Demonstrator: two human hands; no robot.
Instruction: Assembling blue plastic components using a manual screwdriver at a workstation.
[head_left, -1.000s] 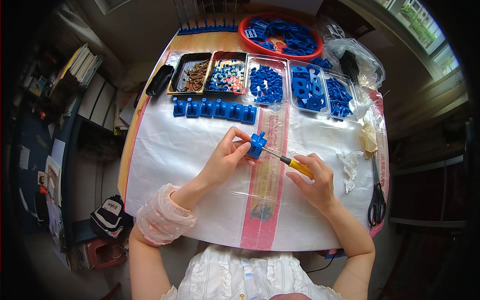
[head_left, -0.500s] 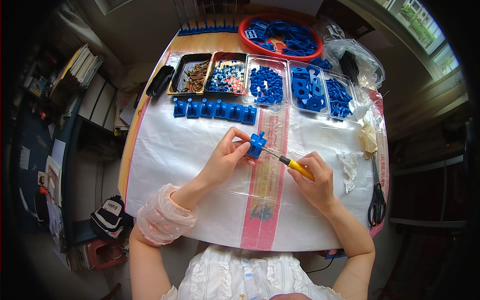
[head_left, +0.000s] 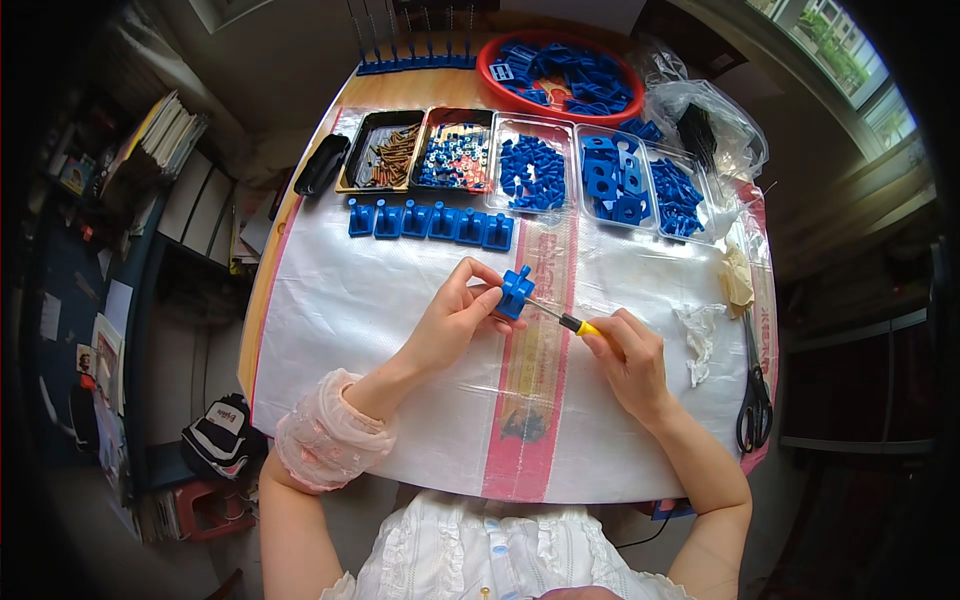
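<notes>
Between the thumb and fingers of my left hand (head_left: 467, 313) is a blue plastic bracket (head_left: 516, 292), held above the middle of the sheet. My right hand (head_left: 628, 362) wraps round the yellow and black handle of a screwdriver (head_left: 582, 325). Its metal shaft points left, and its tip meets the bracket's right side; a screw there is too small to make out. Beyond my left hand, a row of several similar blue brackets (head_left: 442, 222) stands on the sheet.
Behind the row are trays of brass-coloured screws (head_left: 395, 152), small nuts (head_left: 455, 158) and blue plastic parts (head_left: 530, 165). A red basin (head_left: 637, 100) of blue pieces stands at the back. Black scissors (head_left: 754, 415) and crumpled white paper (head_left: 699, 340) lie right; a black case (head_left: 322, 165) lies left.
My right fingers have shifted on the screwdriver handle and cover more of its yellow part. The bracket in my left hand stays almost in the same place.
</notes>
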